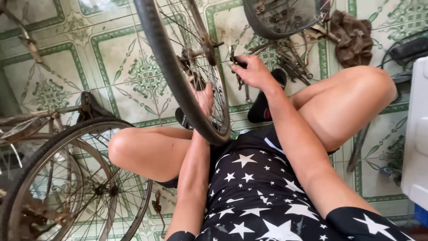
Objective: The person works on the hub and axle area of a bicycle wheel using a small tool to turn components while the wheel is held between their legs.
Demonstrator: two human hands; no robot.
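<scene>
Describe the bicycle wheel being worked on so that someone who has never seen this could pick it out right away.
On the green-patterned tile floor, find the seated person's bare knees. The wheel stands upright between them, with the left hand at its spokes and the right hand holding a tool at its axle. The other wheel, lower left, is touched by neither hand.

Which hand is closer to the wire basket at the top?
Right. The right hand grips a tool just below the wire basket; the left hand is lower, behind the wheel spokes.

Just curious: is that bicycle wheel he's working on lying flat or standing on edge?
On edge: the bicycle wheel stands upright between the knees, left hand behind its spokes, right hand gripping a tool at the axle.
</scene>
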